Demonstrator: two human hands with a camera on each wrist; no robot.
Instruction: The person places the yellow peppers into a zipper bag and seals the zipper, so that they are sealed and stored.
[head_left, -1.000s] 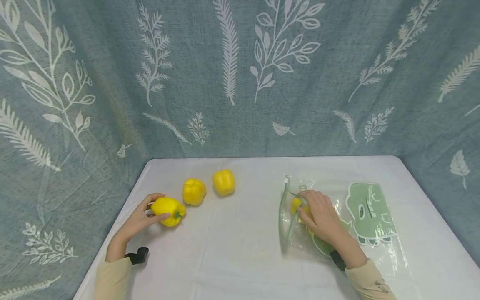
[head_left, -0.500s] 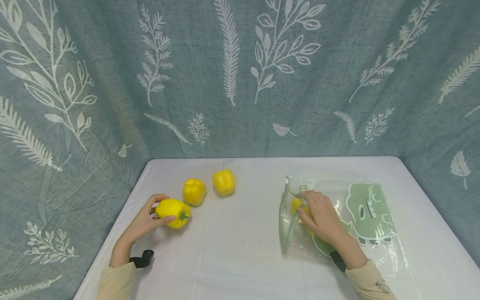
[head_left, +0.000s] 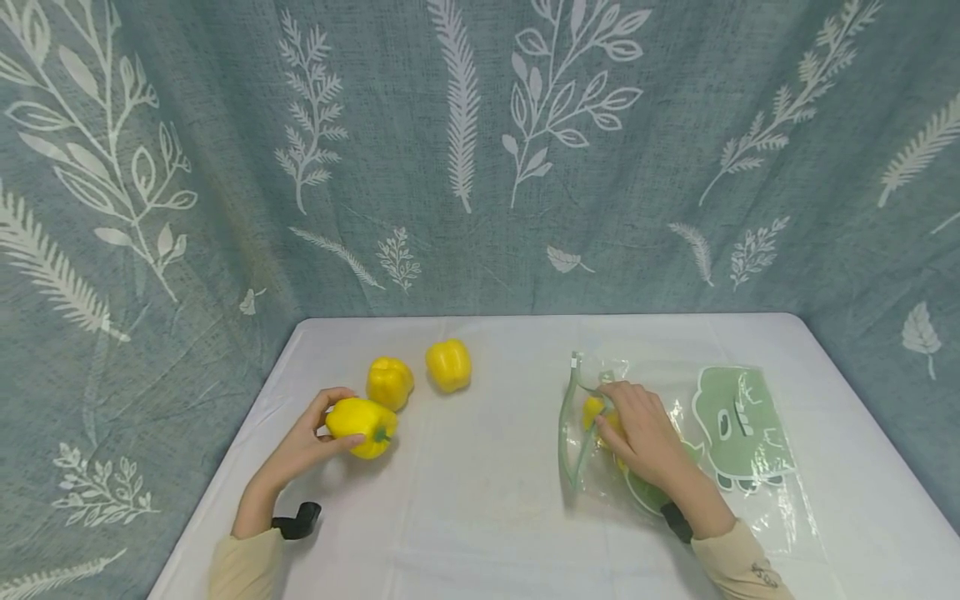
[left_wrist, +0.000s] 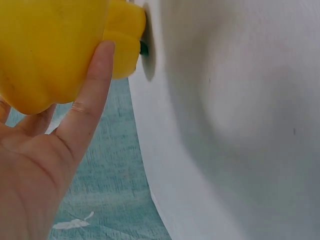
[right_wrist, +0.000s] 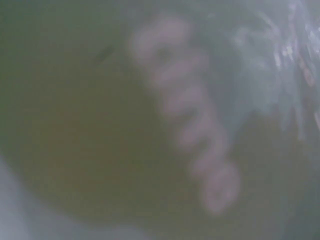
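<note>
My left hand [head_left: 303, 442] grips a yellow bell pepper [head_left: 358, 421] between thumb and fingers, its green stem facing right. The left wrist view shows this pepper [left_wrist: 47, 50] close up, held off the white table, with a shadow below. Behind it are a second yellow pepper [head_left: 389, 383] and a third [head_left: 448, 365]. On the right lies a clear zip bag [head_left: 742, 425] with green cartoon print. My right hand [head_left: 645, 437] pinches its green-edged mouth, which gapes leftward. Something yellow [head_left: 592, 408] shows inside, partly hidden by the hand. The right wrist view is blurred.
A white-covered table [head_left: 480, 500] lies beneath everything. Grey-green curtain [head_left: 390, 150] with white leaf print hangs behind and at both sides. Each wrist wears a black camera strap, seen on the left as a dark mount [head_left: 300, 521].
My left hand has moved right with the bell pepper, bringing it in front of the second pepper. My right hand and the bag look the same.
</note>
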